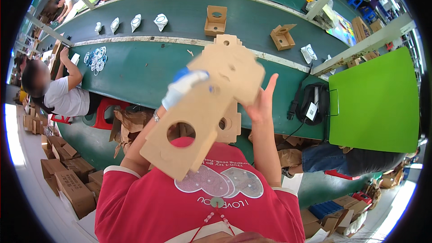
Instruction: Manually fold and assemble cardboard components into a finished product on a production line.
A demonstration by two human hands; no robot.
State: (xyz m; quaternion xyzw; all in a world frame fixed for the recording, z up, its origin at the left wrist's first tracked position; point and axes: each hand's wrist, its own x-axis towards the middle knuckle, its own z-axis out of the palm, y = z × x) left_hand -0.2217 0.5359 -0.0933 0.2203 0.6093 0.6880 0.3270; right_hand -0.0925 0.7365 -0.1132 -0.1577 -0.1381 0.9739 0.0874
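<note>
A brown die-cut cardboard box blank is held up before my chest, partly folded and slightly blurred, with a large round hole in its lower panel. My left hand, in a white and blue glove, is closed on its left edge near the middle. At the right edge is my bare right hand, against or just behind the cardboard. One of its digits stretches up and apart, while the others are partly hidden by the blank. Below, a flap with a smaller round hole hangs near my red shirt.
On the dark conveyor belt stand open cardboard boxes and several white wrapped pieces. Ring-shaped parts lie on the green table at left. A black bag and a green board are at right. A person sits left.
</note>
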